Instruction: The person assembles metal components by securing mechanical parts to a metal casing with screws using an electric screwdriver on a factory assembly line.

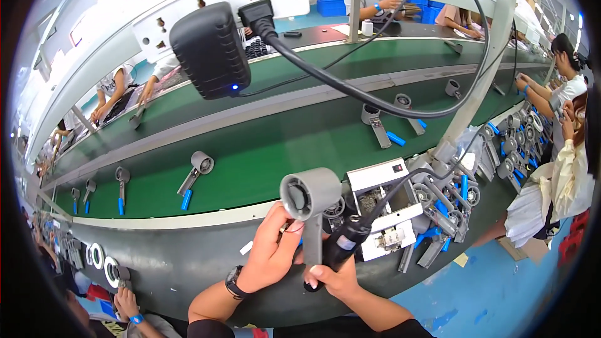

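I hold a grey handheld fan body [311, 203] up in front of me, above the near edge of the grey surface [188, 263]. My left hand [270, 251] is closed around its back, just under the round head, fingers curled behind the short barrel. My right hand [335, 275] is wrapped around a black electric screwdriver [346, 244], whose cable runs up and away; its tip is hidden behind the fan's handle, so I cannot tell if it touches.

I judge the fan body to be light, stiff moulded plastic, smooth and a bit slippery, with a hollow barrel that could flex or scuff if squeezed hard. The best hold looks to be where the head meets the flat handle, leaving the handle's faces free.

Just right of it stands a white fixture box [382, 203], then a heap of similar grey fans [447, 203]. Beyond runs the green conveyor belt [263, 150] carrying more of them.
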`<state>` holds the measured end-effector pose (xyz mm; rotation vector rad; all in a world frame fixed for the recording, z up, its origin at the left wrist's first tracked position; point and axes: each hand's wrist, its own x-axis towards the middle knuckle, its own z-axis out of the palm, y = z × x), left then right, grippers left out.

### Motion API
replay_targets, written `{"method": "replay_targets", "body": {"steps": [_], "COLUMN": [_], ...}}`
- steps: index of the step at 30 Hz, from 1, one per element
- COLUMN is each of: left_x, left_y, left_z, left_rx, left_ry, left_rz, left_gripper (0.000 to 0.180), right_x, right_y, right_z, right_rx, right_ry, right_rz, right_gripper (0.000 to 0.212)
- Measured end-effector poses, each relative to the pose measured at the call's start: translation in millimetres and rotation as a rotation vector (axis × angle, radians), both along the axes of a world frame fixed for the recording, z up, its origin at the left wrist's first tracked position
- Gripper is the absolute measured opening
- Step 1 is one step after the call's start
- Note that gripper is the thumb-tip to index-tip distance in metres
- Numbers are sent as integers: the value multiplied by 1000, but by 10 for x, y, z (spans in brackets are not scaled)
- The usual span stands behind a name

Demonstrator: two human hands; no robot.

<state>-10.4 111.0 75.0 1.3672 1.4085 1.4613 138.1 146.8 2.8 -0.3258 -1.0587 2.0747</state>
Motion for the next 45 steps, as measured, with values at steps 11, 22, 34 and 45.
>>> {"method": "replay_targets", "body": {"steps": [11,22,34,45], "left_x": [-401,-287,-307,-363], "left_y": [3,9,-26,-38], "left_z": [-42,-102,-154,-150], "left_rx": [-55,-238,-36,-68], "left_ry": [-236,-421,-492,-404], "left_rz": [-281,-259,-161,-121], "left_gripper": [20,16,8,8], "right_x": [112,127,74,89], "right_y": [101,105,69,77], "right_z": [-104,-50,65,95], "right_rx": [28,42,55,87], "right_ry": [151,46,-109,-163], "right_rz": [-132,-170,0,36], "right_gripper": [70,62,60,57]}}
